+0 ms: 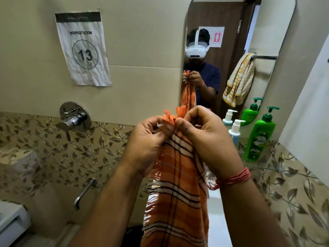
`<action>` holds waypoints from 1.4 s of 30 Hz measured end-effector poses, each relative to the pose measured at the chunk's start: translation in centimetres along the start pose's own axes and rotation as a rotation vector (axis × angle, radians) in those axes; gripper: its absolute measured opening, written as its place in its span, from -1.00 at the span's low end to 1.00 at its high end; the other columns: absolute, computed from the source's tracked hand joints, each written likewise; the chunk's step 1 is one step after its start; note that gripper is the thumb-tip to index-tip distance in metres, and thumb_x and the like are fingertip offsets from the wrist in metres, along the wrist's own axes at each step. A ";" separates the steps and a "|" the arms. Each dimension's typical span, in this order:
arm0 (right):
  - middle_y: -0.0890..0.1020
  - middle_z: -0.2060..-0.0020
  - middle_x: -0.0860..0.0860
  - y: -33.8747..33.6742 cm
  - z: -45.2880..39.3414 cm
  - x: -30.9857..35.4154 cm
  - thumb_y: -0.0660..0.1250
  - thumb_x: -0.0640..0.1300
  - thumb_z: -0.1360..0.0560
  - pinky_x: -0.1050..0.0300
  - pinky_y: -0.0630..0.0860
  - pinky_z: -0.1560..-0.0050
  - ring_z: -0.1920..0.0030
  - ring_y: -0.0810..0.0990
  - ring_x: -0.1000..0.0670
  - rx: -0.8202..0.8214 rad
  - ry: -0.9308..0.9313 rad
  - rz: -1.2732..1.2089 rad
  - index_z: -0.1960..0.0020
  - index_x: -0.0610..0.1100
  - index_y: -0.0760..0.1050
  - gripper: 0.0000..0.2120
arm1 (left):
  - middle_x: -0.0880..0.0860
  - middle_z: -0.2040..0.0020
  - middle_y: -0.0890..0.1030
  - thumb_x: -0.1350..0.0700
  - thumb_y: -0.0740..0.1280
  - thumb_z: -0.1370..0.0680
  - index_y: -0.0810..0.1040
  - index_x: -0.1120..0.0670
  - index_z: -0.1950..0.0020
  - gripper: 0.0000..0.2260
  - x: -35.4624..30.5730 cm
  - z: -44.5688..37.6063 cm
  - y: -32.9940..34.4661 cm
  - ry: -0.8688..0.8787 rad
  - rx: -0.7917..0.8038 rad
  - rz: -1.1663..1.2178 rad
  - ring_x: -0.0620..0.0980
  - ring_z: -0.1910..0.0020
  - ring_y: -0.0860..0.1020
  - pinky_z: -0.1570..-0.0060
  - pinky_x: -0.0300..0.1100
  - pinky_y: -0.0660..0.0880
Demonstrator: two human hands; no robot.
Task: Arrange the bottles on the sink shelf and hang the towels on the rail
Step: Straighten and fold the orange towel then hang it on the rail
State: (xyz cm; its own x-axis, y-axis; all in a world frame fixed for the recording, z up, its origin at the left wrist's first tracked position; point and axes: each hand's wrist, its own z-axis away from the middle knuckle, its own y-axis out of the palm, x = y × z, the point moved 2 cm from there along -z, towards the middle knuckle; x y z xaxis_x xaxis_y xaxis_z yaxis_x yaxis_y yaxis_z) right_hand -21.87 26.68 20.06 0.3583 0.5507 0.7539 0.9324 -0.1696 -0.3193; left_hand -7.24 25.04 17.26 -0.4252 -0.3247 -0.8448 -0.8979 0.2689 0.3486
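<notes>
An orange towel (178, 193) with dark and white stripes hangs down in front of me, gathered at its fringed top edge. My left hand (147, 143) and my right hand (208, 139) both pinch that top edge, side by side, at chest height before the mirror. A green pump bottle (259, 138) and a white pump bottle with a blue body (235, 131) stand upright on the glass shelf (258, 166) at the right. In the mirror I see a yellow-and-white striped towel (238, 81) draped over a metal rail (265, 57).
An arched mirror (231, 50) hangs on the tiled wall. A chrome mixer valve (74, 118) and a spout (83, 193) stick out at the left. A paper sign (83, 49) reads workstation 13. A white fixture (10, 221) sits at the lower left.
</notes>
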 end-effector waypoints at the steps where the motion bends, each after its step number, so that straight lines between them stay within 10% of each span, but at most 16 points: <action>1: 0.58 0.25 -0.03 -0.2 0.1 -0.5 0.44 -0.01 -0.49 0.16 0.55 0.23 0.23 0.56 0.07 0.062 0.048 -0.131 0.11 -0.12 0.50 -0.80 | 0.18 0.06 0.73 0.16 0.40 -0.44 0.68 0.17 0.00 -0.82 -0.4 -0.3 -0.1 0.031 -0.036 -0.016 0.07 0.09 0.70 0.08 -0.10 0.66; 8: 0.68 0.11 -0.13 1.0 2.5 -1.9 0.36 -0.15 -0.50 0.07 0.66 0.11 0.09 0.69 -0.10 0.400 0.197 -0.600 -0.05 -0.21 0.59 -0.83 | -0.02 0.30 0.65 0.24 0.29 -0.63 0.63 0.05 0.06 -0.84 -3.4 -2.0 -0.5 0.101 -0.266 -0.152 -0.04 0.34 0.60 0.23 -0.08 0.59; 13: 0.50 -0.20 -0.01 2.1 2.2 -2.6 0.37 -0.11 -0.56 0.03 0.61 -0.13 -0.19 0.59 0.01 0.103 -0.030 -0.299 -0.08 -0.15 0.64 -0.84 | -0.06 0.27 0.68 0.25 0.28 -0.64 0.64 -0.02 0.03 -0.79 -4.2 -1.9 0.2 0.129 -0.150 -0.330 -0.07 0.30 0.63 0.27 -0.12 0.60; 23: 0.57 0.14 0.04 3.7 3.4 -2.0 0.33 -0.19 -0.55 0.25 0.54 0.14 0.11 0.58 0.05 -0.252 -0.218 -0.179 0.05 -0.13 0.56 -0.95 | -0.13 0.13 0.70 0.20 0.34 -0.62 0.62 -0.12 0.01 -0.80 -5.2 -1.6 -0.7 0.332 -0.146 -0.840 -0.22 0.13 0.65 0.14 -0.31 0.57; 29: 0.66 0.03 -0.14 4.2 3.5 -2.4 0.32 -0.19 -0.57 -0.15 0.63 -0.10 -0.04 0.66 -0.17 0.154 0.014 -0.514 -0.06 -0.17 0.60 -0.87 | -0.09 0.21 0.68 0.22 0.30 -0.64 0.62 -0.07 0.04 -0.80 -4.8 -1.1 -0.7 0.235 -0.119 -0.764 -0.15 0.25 0.63 0.26 -0.22 0.55; 38: 0.61 0.17 -0.01 4.5 4.1 -2.9 0.35 -0.04 -0.51 -0.21 0.61 0.13 0.10 0.63 -0.09 -0.070 -0.065 -0.250 0.07 -0.11 0.58 -0.86 | -0.13 0.23 0.67 0.17 0.33 -0.63 0.62 -0.04 0.04 -0.86 -4.9 -0.7 -0.3 0.227 -0.035 -0.806 -0.20 0.24 0.63 0.24 -0.30 0.54; 42: 0.66 0.03 -0.16 4.7 4.4 -4.1 0.38 -0.08 -0.50 -0.27 0.61 -0.05 -0.01 0.66 -0.19 0.184 0.043 -0.454 -0.06 -0.18 0.61 -0.79 | -0.20 0.24 0.67 0.18 0.31 -0.64 0.60 -0.11 0.05 -0.80 -4.9 -0.8 -0.2 0.235 -0.118 -0.727 -0.22 0.24 0.65 0.27 -0.28 0.57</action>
State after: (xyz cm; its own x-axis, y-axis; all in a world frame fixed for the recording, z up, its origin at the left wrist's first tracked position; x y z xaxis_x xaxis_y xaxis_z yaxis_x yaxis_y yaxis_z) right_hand -19.12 27.23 12.91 -0.0766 0.5004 0.8624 0.9723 0.2291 -0.0466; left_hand -5.04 25.87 21.62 0.2750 -0.5706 -0.7738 -0.9612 -0.1798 -0.2090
